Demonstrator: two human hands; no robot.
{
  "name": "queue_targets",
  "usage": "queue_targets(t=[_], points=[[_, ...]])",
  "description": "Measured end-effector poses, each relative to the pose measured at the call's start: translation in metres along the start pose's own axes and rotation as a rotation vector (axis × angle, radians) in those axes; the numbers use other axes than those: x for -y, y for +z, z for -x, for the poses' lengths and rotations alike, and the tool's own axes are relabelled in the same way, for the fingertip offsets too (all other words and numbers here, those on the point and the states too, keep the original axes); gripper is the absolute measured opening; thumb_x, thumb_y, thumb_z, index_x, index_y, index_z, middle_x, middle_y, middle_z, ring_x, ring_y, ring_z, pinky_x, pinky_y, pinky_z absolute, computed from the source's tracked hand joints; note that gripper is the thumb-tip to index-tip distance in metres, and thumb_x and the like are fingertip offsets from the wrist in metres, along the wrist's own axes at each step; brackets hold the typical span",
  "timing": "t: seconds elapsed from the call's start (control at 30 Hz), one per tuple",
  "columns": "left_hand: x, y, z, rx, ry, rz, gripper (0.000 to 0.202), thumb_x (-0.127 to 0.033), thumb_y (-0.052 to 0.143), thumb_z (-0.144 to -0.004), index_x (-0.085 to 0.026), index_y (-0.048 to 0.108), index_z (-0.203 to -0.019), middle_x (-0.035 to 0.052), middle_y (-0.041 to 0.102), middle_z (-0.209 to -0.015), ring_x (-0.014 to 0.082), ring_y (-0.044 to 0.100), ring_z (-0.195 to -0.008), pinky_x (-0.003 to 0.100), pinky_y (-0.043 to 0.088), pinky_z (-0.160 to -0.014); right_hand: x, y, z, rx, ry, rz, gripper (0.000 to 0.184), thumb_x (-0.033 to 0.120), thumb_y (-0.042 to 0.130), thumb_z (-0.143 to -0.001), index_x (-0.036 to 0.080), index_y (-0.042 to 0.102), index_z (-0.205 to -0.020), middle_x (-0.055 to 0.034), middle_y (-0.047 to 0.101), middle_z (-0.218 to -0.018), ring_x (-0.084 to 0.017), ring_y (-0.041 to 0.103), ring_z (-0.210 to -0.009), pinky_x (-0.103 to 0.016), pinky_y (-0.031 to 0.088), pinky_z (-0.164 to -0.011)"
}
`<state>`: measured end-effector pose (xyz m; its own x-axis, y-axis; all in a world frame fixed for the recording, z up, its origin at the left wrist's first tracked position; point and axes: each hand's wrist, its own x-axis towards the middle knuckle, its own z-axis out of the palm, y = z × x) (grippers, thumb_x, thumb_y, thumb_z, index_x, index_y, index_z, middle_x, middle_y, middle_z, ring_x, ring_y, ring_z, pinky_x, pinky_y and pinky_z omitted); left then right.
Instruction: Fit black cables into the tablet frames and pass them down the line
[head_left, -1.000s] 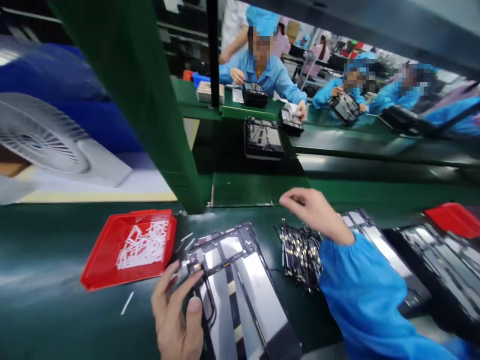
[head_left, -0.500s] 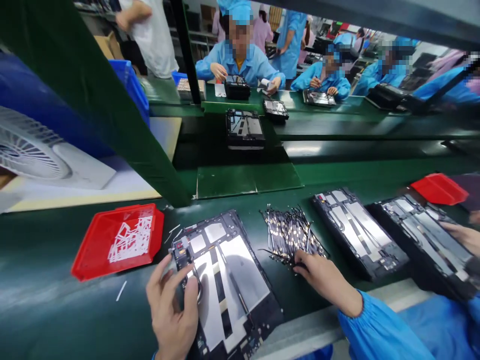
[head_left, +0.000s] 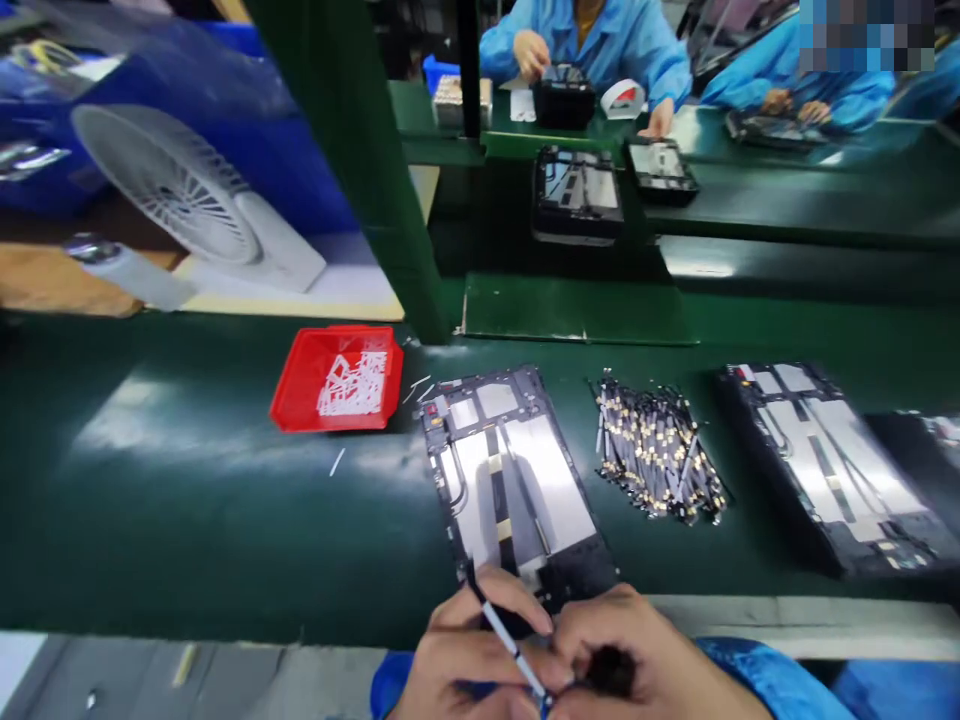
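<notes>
Close to me, my left hand (head_left: 480,655) and my right hand (head_left: 637,650) meet with fingers pinched together. Between them runs a thin flex cable (head_left: 504,635), black at its upper end with a pale strip along it. Its lower end is between the fingertips of both hands, partly hidden. Just beyond my hands lies an opened tablet (head_left: 517,470), its silver plates and internal parts facing up; my hands cover its near edge. A pile of similar flex cables (head_left: 656,445), black with gold bits, lies to its right.
A red tray (head_left: 337,375) holds white strips; a few loose ones lie beside it. More opened tablets (head_left: 832,460) sit at the right. A green post (head_left: 375,180) and a white fan (head_left: 180,190) stand at the back left. Co-workers in blue sit across the bench.
My right hand has left the cable pile and joined my left hand in front of the tablet, a flex cable now between them. My left hand has come off the tablet's left side. The view has shifted.
</notes>
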<state>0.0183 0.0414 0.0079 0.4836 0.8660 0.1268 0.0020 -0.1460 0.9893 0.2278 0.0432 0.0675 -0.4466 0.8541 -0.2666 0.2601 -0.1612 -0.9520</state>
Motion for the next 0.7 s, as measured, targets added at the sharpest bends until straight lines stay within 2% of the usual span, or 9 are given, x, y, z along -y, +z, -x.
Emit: queue_targets(t=[0.07, 0.13, 0.23, 0.33, 0.43, 0.5, 0.57, 0.7], points=[[-0.007, 0.002, -0.001, -0.072, -0.078, 0.147, 0.023, -0.049, 0.064, -0.085, -0.032, 0.079, -0.083, 0.0079, 0.067, -0.084, 0.0199, 0.065, -0.08, 0.033, 0.056, -0.069, -0.001, 0.019, -0.006, 0.014, -0.033, -0.104, 0.022, 0.04, 0.07, -0.083, 0.021, 0.068, -0.071, 0.0025, 0.066, -0.063, -0.008, 0.058, -0.056, -0.015, 0.046, -0.053], [-0.012, 0.0, -0.004, -0.158, -0.101, 0.209, 0.023, -0.05, 0.069, -0.081, -0.029, 0.077, -0.073, 0.0069, 0.066, -0.076, 0.0195, 0.064, -0.079, 0.032, 0.054, -0.069, -0.005, 0.031, -0.011, 0.019, -0.046, -0.158, 0.018, 0.037, 0.071, -0.083, 0.021, 0.069, -0.074, 0.003, 0.067, -0.065, -0.007, 0.059, -0.056, -0.014, 0.045, -0.053], [-0.017, -0.005, -0.006, -0.23, -0.121, 0.19, 0.026, -0.047, 0.07, -0.081, -0.024, 0.074, -0.069, 0.0055, 0.065, -0.073, 0.0173, 0.063, -0.076, 0.028, 0.054, -0.067, -0.009, 0.039, -0.014, 0.004, -0.054, -0.083, 0.01, 0.03, 0.071, -0.083, 0.022, 0.071, -0.077, 0.0035, 0.07, -0.07, -0.007, 0.062, -0.06, -0.013, 0.046, -0.057], [-0.012, -0.009, 0.005, -0.38, -0.214, 0.068, 0.027, -0.043, 0.062, -0.088, -0.022, 0.073, -0.076, 0.0061, 0.066, -0.08, 0.0162, 0.064, -0.077, 0.025, 0.055, -0.068, -0.01, 0.038, -0.017, -0.061, 0.006, 0.053, 0.009, 0.027, 0.07, -0.083, 0.023, 0.071, -0.075, 0.0045, 0.072, -0.07, -0.009, 0.067, -0.064, -0.014, 0.05, -0.063], [0.001, -0.009, 0.03, -0.513, -0.394, -0.033, 0.026, -0.039, 0.058, -0.091, -0.021, 0.072, -0.079, 0.0087, 0.067, -0.097, 0.0197, 0.066, -0.097, 0.025, 0.056, -0.077, -0.016, 0.036, -0.021, -0.241, 0.008, 0.066, 0.011, 0.029, 0.068, -0.086, 0.026, 0.073, -0.077, 0.0039, 0.074, -0.073, -0.011, 0.071, -0.065, -0.015, 0.054, -0.062], [0.01, -0.004, 0.049, -0.521, -0.511, -0.027, 0.025, -0.041, 0.058, -0.091, -0.022, 0.074, -0.085, 0.0102, 0.065, -0.112, 0.0225, 0.063, -0.111, 0.026, 0.056, -0.085, -0.023, 0.037, -0.025, -0.38, -0.029, 0.072, 0.008, 0.03, 0.069, -0.085, 0.028, 0.075, -0.081, 0.0025, 0.076, -0.08, -0.013, 0.072, -0.068, -0.016, 0.056, -0.061], [0.014, 0.004, 0.063, -0.487, -0.562, -0.022, 0.026, -0.043, 0.058, -0.09, -0.025, 0.074, -0.099, 0.0095, 0.061, -0.125, 0.0242, 0.06, -0.119, 0.029, 0.054, -0.093, -0.033, 0.04, -0.028, -0.462, -0.064, 0.103, 0.005, 0.027, 0.07, -0.084, 0.028, 0.075, -0.083, 0.0014, 0.076, -0.084, -0.015, 0.073, -0.072, -0.019, 0.058, -0.064], [0.007, 0.023, 0.07, -0.492, -0.537, -0.121, 0.037, -0.046, 0.053, -0.092, -0.033, 0.063, -0.125, 0.007, 0.054, -0.136, 0.0257, 0.055, -0.125, 0.035, 0.049, -0.103, -0.046, 0.047, -0.035, -0.513, -0.131, 0.121, 0.005, 0.021, 0.069, -0.085, 0.025, 0.072, -0.082, -0.0011, 0.075, -0.083, -0.016, 0.072, -0.075, -0.021, 0.058, -0.067]])
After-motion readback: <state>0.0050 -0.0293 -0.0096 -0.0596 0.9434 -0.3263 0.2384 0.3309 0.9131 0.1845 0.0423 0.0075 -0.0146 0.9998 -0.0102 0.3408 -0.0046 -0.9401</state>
